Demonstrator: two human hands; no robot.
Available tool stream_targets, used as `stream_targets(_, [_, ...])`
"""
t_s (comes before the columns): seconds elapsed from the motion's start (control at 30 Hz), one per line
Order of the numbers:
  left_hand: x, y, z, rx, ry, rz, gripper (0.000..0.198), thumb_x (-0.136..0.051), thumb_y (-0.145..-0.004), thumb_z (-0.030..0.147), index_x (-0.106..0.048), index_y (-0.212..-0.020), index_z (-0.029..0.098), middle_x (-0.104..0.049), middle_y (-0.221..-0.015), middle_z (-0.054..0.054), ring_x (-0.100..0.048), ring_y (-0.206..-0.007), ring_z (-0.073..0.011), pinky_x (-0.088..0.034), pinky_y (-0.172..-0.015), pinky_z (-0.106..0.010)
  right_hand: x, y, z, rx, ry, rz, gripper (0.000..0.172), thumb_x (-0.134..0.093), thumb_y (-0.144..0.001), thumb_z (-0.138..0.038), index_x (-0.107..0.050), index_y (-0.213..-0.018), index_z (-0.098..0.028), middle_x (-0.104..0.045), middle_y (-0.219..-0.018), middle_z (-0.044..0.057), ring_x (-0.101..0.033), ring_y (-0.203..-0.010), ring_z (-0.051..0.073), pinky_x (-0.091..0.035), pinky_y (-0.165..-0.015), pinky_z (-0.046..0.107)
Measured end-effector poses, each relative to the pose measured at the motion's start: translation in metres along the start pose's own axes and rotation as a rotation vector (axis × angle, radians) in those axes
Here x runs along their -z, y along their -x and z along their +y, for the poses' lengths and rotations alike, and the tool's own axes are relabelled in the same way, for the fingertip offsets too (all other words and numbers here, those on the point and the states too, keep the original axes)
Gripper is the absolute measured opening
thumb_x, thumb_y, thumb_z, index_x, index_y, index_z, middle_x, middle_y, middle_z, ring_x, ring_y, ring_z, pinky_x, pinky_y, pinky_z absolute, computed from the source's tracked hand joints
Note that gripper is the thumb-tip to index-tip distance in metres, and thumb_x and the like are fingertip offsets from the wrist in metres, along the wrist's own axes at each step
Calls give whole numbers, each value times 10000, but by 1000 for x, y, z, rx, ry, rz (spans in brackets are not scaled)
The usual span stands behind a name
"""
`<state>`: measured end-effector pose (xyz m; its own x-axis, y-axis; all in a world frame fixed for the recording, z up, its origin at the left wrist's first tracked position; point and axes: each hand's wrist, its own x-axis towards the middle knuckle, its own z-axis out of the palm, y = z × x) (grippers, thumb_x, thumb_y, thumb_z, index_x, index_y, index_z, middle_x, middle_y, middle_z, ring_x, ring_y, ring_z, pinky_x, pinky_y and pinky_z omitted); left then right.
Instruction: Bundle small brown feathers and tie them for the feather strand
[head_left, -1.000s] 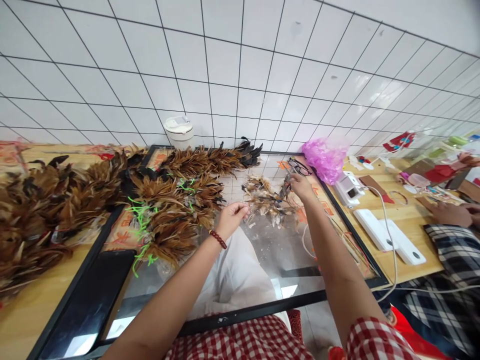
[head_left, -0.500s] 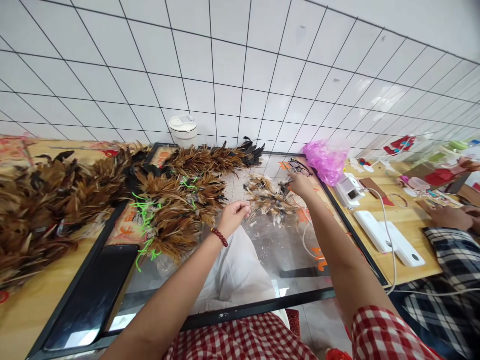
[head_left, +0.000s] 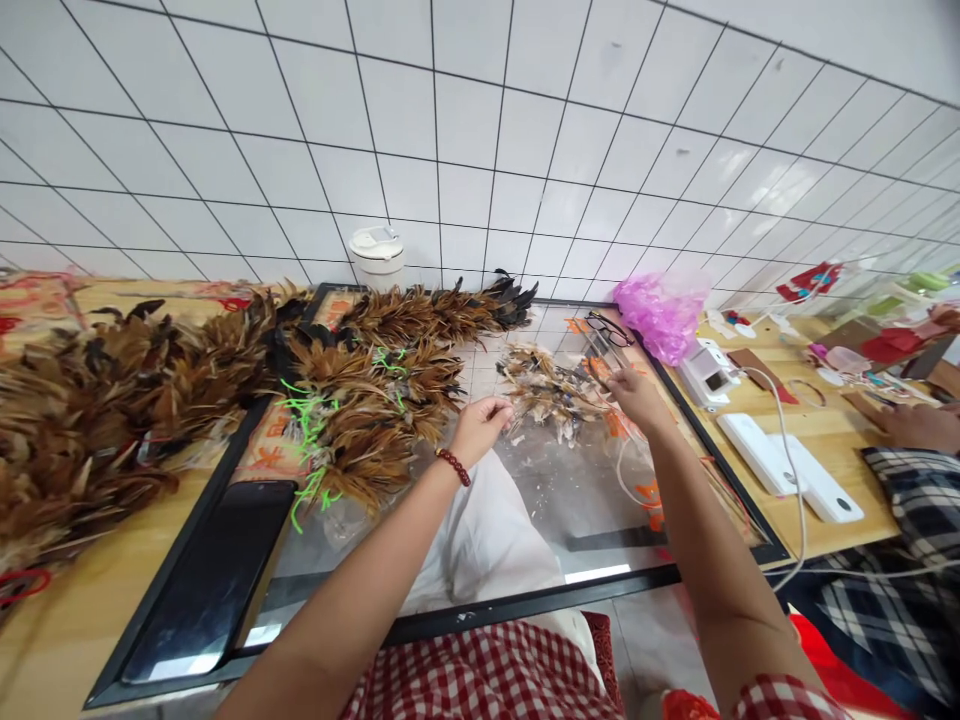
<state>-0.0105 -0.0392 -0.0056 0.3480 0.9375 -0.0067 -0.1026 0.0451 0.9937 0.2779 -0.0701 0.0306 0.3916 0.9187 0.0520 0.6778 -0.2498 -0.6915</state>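
Over the glass tabletop, my left hand (head_left: 481, 424) is closed in a pinch; whatever its fingertips hold, if anything, is too small to make out. It hovers at the left edge of a pile of loose brown and pale feathers (head_left: 551, 392). My right hand (head_left: 637, 396) is closed at the pile's right side, fingers pressed together. A thin greyish streak (head_left: 602, 357) shows just beyond those fingers, too blurred to name. Left of my left hand lie several bundles of brown feathers (head_left: 360, 440), some tied with bright green strings (head_left: 307, 425).
A black phone (head_left: 214, 570) rests at the front left. Behind stand a white lidded cup (head_left: 377, 258), eyeglasses (head_left: 609, 328) and a pink plastic bag (head_left: 661, 315). White power banks (head_left: 791, 468) and a cable lie right, near another person's plaid sleeve (head_left: 911, 500). Feather garlands (head_left: 150, 400) cover the left.
My right hand has drawn back toward me from beside the eyeglasses to the feather pile's right side. My left hand keeps its pinch in nearly the same place. The view has shifted slightly.
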Motion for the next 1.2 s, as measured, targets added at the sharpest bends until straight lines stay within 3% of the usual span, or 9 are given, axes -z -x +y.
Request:
stream_targets(0.1, [-1,-1,0,-3,2,4,121,-646,-697,249,-646,-723,131,-637,-643,-10,-557,-556,-100,-455,-605,-240,-7,13,-3,-34,-279,-159,158,-554,-760,-340,-507,-749,-189,-689,-749,46,-600,-599,142,-482,-661,291])
stream_targets(0.27, [1,-2,-4,-35,-32,-12,133,-650,-700,265,-649,-733,137,-644,-650,-11,-566,-567,-105,-458,-619,-247,-25,17,-19,-107,-141,-16,132,-568,-760,-310,-504,-747,-195,-648,-655,8,-574,-527,124,-456,-591,256])
stream_targets(0.43, [1,-5,-9,-76,-47,-39,163,-641,-706,298,-649,-743,139,-623,-627,-2,-561,-573,-104,-458,-614,-246,-31,18,-21,-12,-180,24,114,-503,-788,-275,-556,-829,-182,-667,-718,26,-584,-561,132,-459,-588,262])
stream_targets(0.6, [1,-8,-14,-102,-63,-50,163,-651,-700,305,-651,-746,148,-629,-636,-2,-553,-559,-98,-459,-603,-241,-25,26,-20,226,110,98,279,-584,-748,-302,-643,-986,-169,-688,-964,95,-626,-832,205,-473,-756,335])
stream_targets(0.7, [1,-9,-14,-100,-66,-41,160,-655,-700,299,-651,-746,145,-632,-633,-4,-551,-550,-95,-456,-589,-237,-31,35,-31,263,337,183,233,-550,-785,-323,-700,-901,-187,-694,-949,90,-620,-858,221,-446,-761,324])
stream_targets(0.8, [-1,-8,-12,-83,-62,-18,147,-665,-694,276,-653,-746,139,-640,-635,-8,-555,-550,-92,-458,-582,-232,-45,43,-47,225,442,7,278,-519,-808,-402,-713,-811,-203,-699,-777,62,-624,-742,197,-413,-644,274])
stream_targets(0.97, [-3,-7,-8,-81,-33,-16,102,-675,-690,219,-649,-733,130,-641,-628,-8,-553,-535,-80,-467,-581,-223,-59,44,-63,185,640,-107,206,-594,-713,-369,-680,-723,-182,-694,-783,100,-613,-722,206,-366,-586,268])
stream_targets(1.1, [-3,-7,-8,-82,-30,-13,84,-672,-692,183,-646,-748,126,-644,-626,-10,-559,-531,-80,-468,-564,-215,-56,42,-51,210,559,-48,130,-626,-660,-303,-642,-732,-195,-662,-726,58,-579,-683,187,-361,-588,265])
stream_targets(1.2, [-3,-6,-8,-86,-58,-23,53,-644,-708,154,-643,-752,124,-644,-638,-13,-568,-543,-84,-479,-577,-221,-50,40,-36,255,279,-39,120,-635,-655,-276,-603,-738,-195,-610,-663,9,-534,-626,147,-364,-583,251])
